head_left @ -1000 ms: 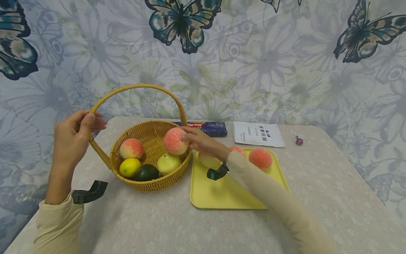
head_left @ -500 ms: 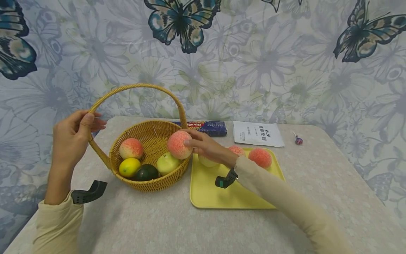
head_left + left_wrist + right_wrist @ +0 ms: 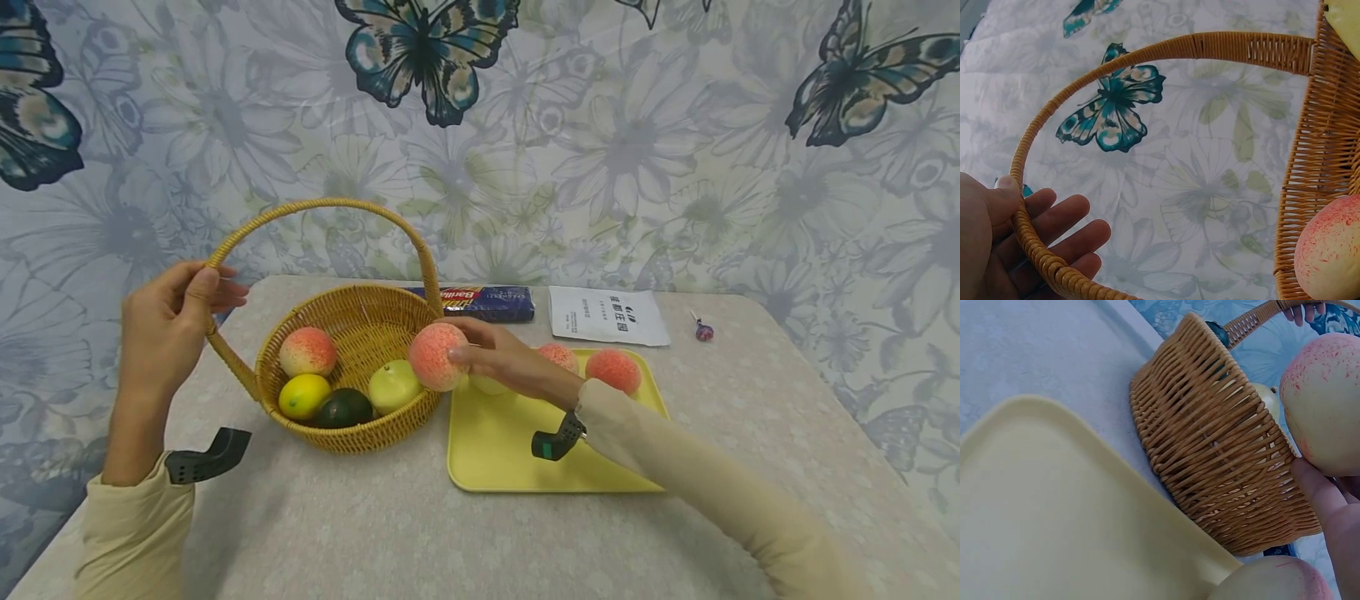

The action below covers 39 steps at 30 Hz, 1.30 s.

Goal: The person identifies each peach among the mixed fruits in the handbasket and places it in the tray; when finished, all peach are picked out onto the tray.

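Observation:
In the head view my left hand [image 3: 168, 333] holds the left side of the basket's arched handle [image 3: 1020, 215], thumb on one side and fingers behind it. My right hand [image 3: 510, 362] grips a pink peach [image 3: 438, 357] over the right rim of the yellow wicker basket [image 3: 348, 442]. Inside the basket are another peach [image 3: 307, 352], a lemon [image 3: 303, 397], a dark green avocado [image 3: 342, 408] and a pale green round fruit [image 3: 393, 386]. The right wrist view shows the held peach [image 3: 1329, 403] close above the rim, with a finger at the weave.
A yellow tray [image 3: 495, 458] stands right of the basket, bearing two peaches [image 3: 613, 371] and a pale fruit partly hidden by my right hand. Behind lie a blue Barilla spaghetti pack [image 3: 495, 304] and a white printed packet [image 3: 607, 317]. A lollipop [image 3: 703, 331] lies far right.
My right hand has moved right and down with the peach, from over the basket's inside to its right rim. The left hand stays on the handle.

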Motion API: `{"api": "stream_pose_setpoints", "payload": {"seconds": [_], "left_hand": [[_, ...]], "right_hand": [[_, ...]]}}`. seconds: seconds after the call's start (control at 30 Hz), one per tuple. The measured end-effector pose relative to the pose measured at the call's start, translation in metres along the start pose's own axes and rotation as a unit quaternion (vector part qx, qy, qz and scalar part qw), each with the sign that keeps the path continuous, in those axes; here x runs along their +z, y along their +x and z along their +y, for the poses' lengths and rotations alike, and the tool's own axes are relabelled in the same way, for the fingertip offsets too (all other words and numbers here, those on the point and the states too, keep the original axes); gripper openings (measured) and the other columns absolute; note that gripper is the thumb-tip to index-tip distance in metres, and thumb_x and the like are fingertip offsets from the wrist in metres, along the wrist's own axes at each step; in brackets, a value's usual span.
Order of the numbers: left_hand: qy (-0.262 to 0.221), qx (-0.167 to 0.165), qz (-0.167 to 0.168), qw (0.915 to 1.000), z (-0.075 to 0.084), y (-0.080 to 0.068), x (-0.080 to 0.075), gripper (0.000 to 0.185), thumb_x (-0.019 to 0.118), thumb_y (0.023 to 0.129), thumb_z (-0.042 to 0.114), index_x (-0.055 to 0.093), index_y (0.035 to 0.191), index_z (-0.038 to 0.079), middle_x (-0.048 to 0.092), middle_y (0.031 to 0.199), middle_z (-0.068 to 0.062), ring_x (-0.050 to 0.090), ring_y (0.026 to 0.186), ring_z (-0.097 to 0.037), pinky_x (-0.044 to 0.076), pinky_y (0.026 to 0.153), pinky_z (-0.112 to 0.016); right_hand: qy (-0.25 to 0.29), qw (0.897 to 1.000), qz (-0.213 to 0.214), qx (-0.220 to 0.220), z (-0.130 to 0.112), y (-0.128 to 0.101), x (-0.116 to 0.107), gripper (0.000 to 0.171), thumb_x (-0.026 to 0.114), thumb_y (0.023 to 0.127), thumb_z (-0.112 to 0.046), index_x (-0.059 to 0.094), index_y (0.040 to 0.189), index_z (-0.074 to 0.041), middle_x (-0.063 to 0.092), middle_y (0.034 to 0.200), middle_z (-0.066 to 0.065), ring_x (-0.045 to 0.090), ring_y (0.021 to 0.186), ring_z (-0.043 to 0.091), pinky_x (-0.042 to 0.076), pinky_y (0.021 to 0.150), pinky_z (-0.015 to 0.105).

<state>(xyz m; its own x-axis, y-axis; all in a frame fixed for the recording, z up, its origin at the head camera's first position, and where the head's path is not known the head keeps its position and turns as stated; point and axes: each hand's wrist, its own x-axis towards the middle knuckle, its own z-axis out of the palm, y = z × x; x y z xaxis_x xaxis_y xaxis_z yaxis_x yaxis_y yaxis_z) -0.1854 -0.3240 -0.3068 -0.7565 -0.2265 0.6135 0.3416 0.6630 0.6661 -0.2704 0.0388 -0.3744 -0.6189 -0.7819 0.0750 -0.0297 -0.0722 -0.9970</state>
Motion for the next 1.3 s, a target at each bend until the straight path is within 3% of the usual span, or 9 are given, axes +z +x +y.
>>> {"api": "stream_pose_setpoints", "payload": {"seconds": [0.33, 0.53, 0.93, 1.07, 1.3], "left_hand": [[-0.001, 0.002, 0.004, 1.0, 0.0, 0.001, -0.001, 0.031, 0.047, 0.102, 0.022, 0.064, 0.111, -0.002, 0.062, 0.083, 0.025, 0.062, 0.076, 0.01, 0.046, 0.07, -0.004], [0.0, 0.001, 0.004, 1.0, 0.0, 0.001, 0.0, 0.031, 0.047, 0.101, 0.022, 0.064, 0.111, -0.002, 0.062, 0.083, 0.025, 0.062, 0.076, 0.01, 0.046, 0.07, -0.004], [-0.001, 0.006, 0.005, 1.0, 0.0, 0.002, 0.0, 0.031, 0.048, 0.101, 0.022, 0.064, 0.111, -0.002, 0.062, 0.082, 0.026, 0.062, 0.075, 0.011, 0.046, 0.068, -0.005], [-0.002, 0.005, 0.004, 1.0, 0.0, 0.001, 0.0, 0.031, 0.047, 0.101, 0.022, 0.064, 0.111, -0.002, 0.062, 0.083, 0.026, 0.062, 0.076, 0.01, 0.046, 0.069, -0.005], [-0.003, 0.004, 0.007, 1.0, 0.001, 0.001, 0.001, 0.03, 0.048, 0.101, 0.022, 0.064, 0.111, -0.002, 0.062, 0.083, 0.025, 0.063, 0.075, 0.01, 0.046, 0.069, -0.005]], "right_hand": [[-0.035, 0.999, -0.01, -0.013, -0.002, -0.018, -0.001, 0.064, 0.065, 0.089, -0.031, 0.04, 0.146, -0.015, 0.045, 0.142, 0.008, 0.049, 0.125, 0.023, 0.045, 0.1, 0.038], [-0.046, 0.998, -0.019, -0.028, -0.001, -0.029, -0.005, 0.061, 0.066, 0.09, -0.03, 0.042, 0.144, -0.018, 0.045, 0.143, 0.005, 0.05, 0.125, 0.025, 0.045, 0.1, 0.04], [-0.078, 0.997, -0.005, 0.011, 0.003, -0.055, -0.01, 0.064, 0.07, 0.087, -0.028, 0.042, 0.144, -0.02, 0.047, 0.142, 0.002, 0.052, 0.124, 0.024, 0.046, 0.098, 0.039], [-0.077, 0.997, -0.008, 0.002, 0.006, -0.061, -0.011, 0.065, 0.071, 0.087, -0.024, 0.042, 0.144, -0.015, 0.042, 0.146, 0.001, 0.049, 0.128, 0.023, 0.043, 0.101, 0.04], [-0.098, 0.995, -0.004, 0.017, 0.016, -0.068, -0.013, 0.06, 0.071, 0.087, -0.026, 0.046, 0.141, -0.018, 0.041, 0.147, -0.004, 0.036, 0.138, 0.017, 0.034, 0.109, 0.043]]}}
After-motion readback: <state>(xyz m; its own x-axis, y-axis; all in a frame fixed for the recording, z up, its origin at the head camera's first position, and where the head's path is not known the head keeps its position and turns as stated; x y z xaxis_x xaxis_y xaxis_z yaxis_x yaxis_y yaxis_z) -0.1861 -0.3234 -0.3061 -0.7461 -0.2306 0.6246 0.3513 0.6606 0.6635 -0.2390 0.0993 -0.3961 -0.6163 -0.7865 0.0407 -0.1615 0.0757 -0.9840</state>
